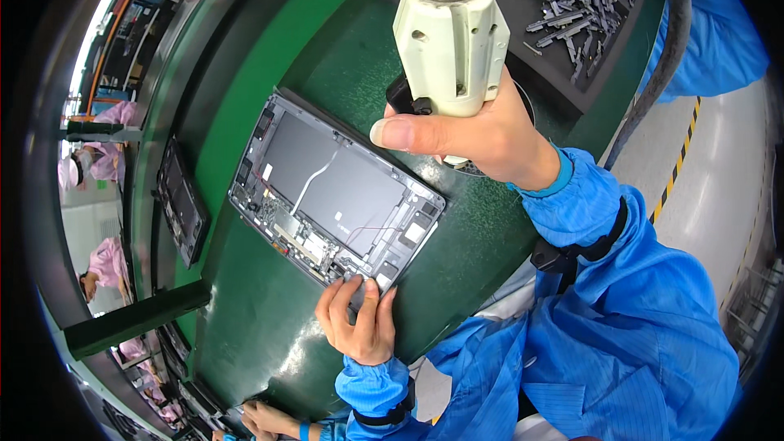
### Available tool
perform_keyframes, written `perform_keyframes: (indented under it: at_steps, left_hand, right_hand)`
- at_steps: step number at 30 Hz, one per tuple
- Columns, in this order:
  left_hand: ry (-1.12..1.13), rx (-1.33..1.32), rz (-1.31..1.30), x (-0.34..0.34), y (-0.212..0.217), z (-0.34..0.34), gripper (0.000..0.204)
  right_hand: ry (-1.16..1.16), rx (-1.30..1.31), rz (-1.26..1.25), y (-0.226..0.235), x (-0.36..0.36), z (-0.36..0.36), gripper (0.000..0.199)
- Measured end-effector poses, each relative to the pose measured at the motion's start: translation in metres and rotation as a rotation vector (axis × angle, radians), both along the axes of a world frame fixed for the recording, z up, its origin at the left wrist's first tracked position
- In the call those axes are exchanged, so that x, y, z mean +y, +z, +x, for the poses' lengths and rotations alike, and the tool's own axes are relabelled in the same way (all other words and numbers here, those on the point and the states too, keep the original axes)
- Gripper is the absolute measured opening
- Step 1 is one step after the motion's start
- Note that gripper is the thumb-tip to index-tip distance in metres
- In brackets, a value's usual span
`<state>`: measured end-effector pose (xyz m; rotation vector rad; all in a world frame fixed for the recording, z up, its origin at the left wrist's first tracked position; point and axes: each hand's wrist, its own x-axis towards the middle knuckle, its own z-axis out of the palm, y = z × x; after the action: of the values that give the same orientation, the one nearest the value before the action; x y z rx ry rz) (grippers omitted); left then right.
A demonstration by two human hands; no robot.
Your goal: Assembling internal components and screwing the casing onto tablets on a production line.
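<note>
An opened tablet [339,188] lies aslant on the green worktop, its inside facing up with a large dark battery, a white ribbon cable and circuit boards showing. At its near edge my left hand [359,327] is closed, fingertips curled against the casing. My right hand [498,135] wraps round a cream-coloured electric screwdriver [449,57], which stands upright beside the tablet's right edge, close to the camera. The thumb lies across the screwdriver's near side. Its bit end is hidden behind the hand.
A dark tray [563,73] heaped with small grey metal parts is at the far right. On the left, a second opened tablet [181,200] rests on the conveyor line [159,261]. A dark green bar [135,318] juts over the worktop's left. Another person's hand [269,418] is at the bottom.
</note>
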<state>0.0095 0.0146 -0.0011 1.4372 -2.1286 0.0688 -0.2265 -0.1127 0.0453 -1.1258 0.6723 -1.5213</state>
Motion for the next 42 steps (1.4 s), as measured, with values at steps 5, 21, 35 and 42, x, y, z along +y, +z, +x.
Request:
perform_keyframes:
  at_steps: [5,21,35,42]
  left_hand:
    - [0.000,-0.003,-0.003,0.001,0.000,0.003,0.032]
    - [-0.013,0.066,-0.071,-0.005,-0.010,0.006,0.034]
    - [-0.058,0.183,-0.093,-0.003,-0.016,0.015,0.032]
    - [-0.055,0.167,-0.126,-0.004,-0.019,0.015,0.031]
  right_hand:
    - [-0.054,0.028,-0.079,-0.009,-0.004,0.006,0.036]
    - [-0.115,-0.078,-0.038,0.011,0.018,0.010,0.020]
    - [0.286,0.202,-0.056,0.002,0.051,0.087,0.041]
    - [0.281,0.224,-0.049,0.001,0.050,0.093,0.038]
